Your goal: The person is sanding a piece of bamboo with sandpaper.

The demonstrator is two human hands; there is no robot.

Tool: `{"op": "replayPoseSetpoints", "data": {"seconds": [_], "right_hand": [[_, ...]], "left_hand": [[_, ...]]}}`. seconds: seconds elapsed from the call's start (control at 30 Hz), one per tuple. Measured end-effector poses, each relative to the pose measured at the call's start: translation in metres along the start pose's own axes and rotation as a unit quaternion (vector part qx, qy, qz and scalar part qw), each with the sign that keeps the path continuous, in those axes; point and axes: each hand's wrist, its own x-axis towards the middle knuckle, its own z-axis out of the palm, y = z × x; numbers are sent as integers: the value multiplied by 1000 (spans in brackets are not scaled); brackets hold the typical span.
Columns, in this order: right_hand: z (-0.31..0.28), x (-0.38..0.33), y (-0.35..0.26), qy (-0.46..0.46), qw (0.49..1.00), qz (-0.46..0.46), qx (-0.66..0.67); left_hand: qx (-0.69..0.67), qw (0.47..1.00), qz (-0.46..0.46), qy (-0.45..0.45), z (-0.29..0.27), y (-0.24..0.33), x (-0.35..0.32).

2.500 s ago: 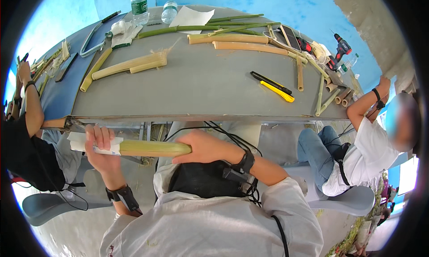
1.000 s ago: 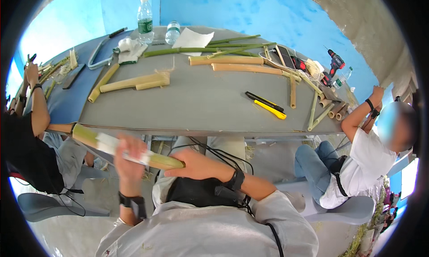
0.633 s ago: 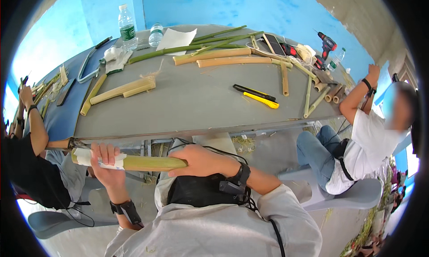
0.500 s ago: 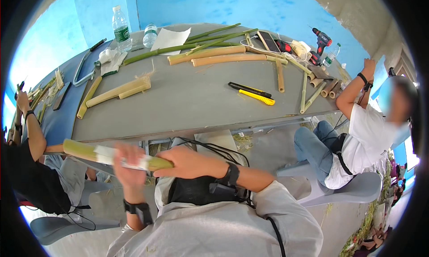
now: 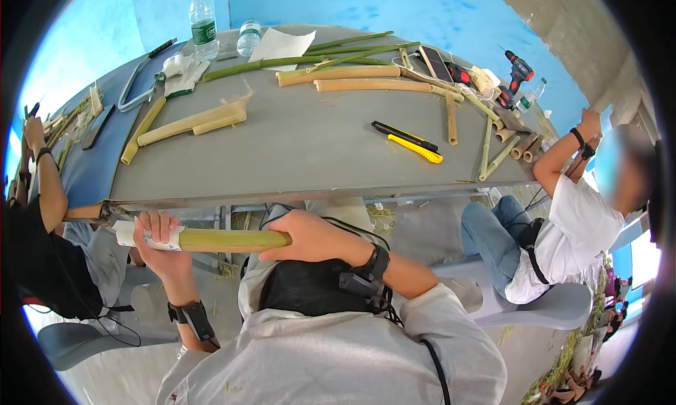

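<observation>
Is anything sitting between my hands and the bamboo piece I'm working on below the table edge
Nothing visible does. The left hand is wrapped around the white paper-covered end of the bamboo piece, and the right hand grips its other end directly. It sits just below the front edge of the table.

bright daylight | soft shadows | sharp centre | fisheye-bent edges, black rim

Green bamboo stick [image 5: 229, 240], yellow-and-black utility knives [image 5: 408, 138], grey table [image 5: 310, 152].

Craft workshop, bamboo poles [image 5: 355, 73], cordless drill [image 5: 517, 73]
</observation>
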Motion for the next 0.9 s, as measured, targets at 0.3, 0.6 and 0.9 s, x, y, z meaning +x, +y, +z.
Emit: {"op": "replayPoseSetpoints", "data": {"seconds": [0.3, 0.6, 0.9], "right_hand": [[23, 15, -16, -11, 993, 0, 120], [-8, -3, -10, -3, 997, -23, 75], [-7, -11, -9, -21, 997, -45, 61]], "left_hand": [[62, 994, -90, 20, 41, -57, -26], [-65, 997, 22, -30, 45, -24, -15], [-65, 992, -32, -99, 49, -18, -19]]}}
